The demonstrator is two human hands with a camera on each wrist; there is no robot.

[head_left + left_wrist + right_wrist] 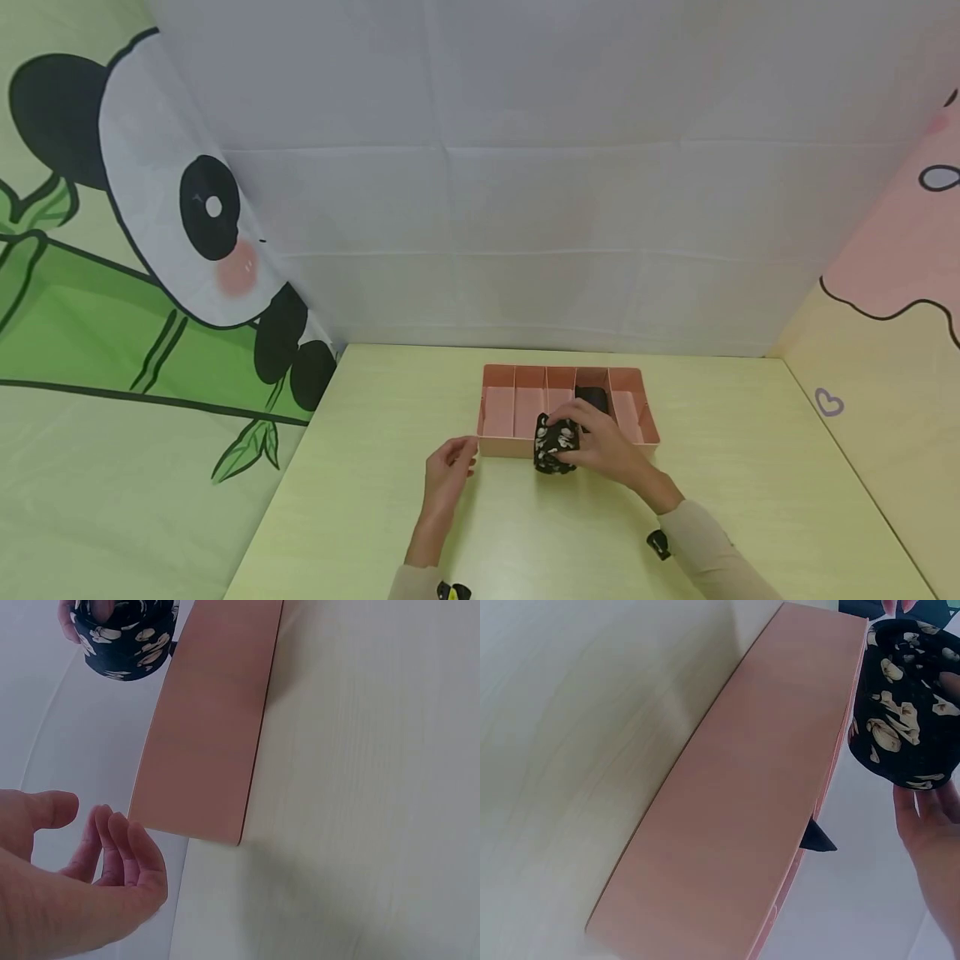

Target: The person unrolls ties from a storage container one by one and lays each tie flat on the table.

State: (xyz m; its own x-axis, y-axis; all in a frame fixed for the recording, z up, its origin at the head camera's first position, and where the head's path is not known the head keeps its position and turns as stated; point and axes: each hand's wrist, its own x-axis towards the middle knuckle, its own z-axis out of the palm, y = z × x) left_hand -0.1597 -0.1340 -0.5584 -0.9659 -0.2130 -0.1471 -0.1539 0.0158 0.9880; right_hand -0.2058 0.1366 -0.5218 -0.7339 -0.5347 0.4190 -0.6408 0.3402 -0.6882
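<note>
My right hand [606,450] grips a rolled black cloth with a pale floral print [552,460], fingers and thumb at its edges. In the head view the roll overlaps the front wall of a pink divided box [506,448]. The right wrist view shows the rolled cloth [900,735] level with the box's rim, fingers under one end. My left hand [447,475] is at the box's front left corner, holding nothing. In the left wrist view its fingers are loosely bent and the thumb [56,810] stands apart from them.
A plain black folded cloth [592,398] stands in a compartment right of the box's middle; its dark corner [817,838] pokes above the rim. Pale yellow tabletop [360,500] surrounds the box. Behind hangs a white sheet [525,200], with printed cloths at both sides.
</note>
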